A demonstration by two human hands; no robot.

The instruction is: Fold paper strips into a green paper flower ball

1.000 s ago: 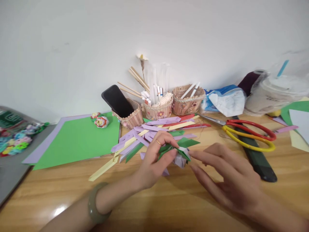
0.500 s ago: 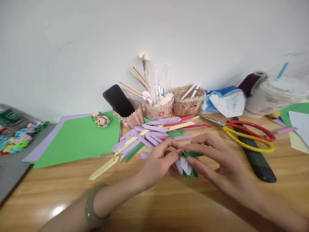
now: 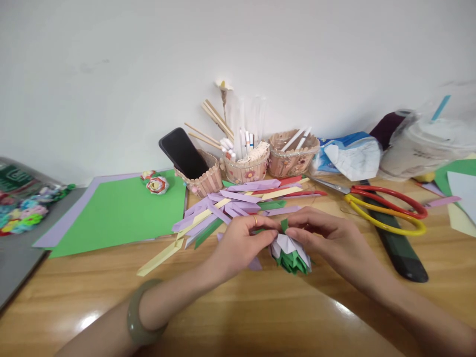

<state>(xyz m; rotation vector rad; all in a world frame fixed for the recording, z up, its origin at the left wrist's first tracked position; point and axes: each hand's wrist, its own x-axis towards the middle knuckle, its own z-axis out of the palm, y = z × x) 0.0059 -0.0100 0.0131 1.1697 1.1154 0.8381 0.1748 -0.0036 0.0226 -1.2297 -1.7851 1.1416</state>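
A folded paper piece (image 3: 292, 259), with white-lilac folds above and a ring of green points below, sits between my two hands. My left hand (image 3: 247, 243) is closed, thumb and fingers pinching its upper left side. My right hand (image 3: 323, 235) pinches the upper right side, beside a small green tab (image 3: 284, 225) that sticks up between the hands. Fingers hide the rear of the piece. Just behind my hands lies a loose pile of folded paper strips (image 3: 238, 203) in lilac, green, yellow and red.
Green paper sheets (image 3: 119, 213) lie left, with small paper flowers (image 3: 156, 184) on top. Behind stand craft-stick baskets (image 3: 247, 171), one holding a phone (image 3: 184, 153). To the right are scissors (image 3: 386, 203) over a black flat tool (image 3: 396, 248), and a plastic cup (image 3: 420, 144).
The paper piece has tipped so more of its green points face me, and a green tab now shows between my hands. My right fingers have drawn in closer together.
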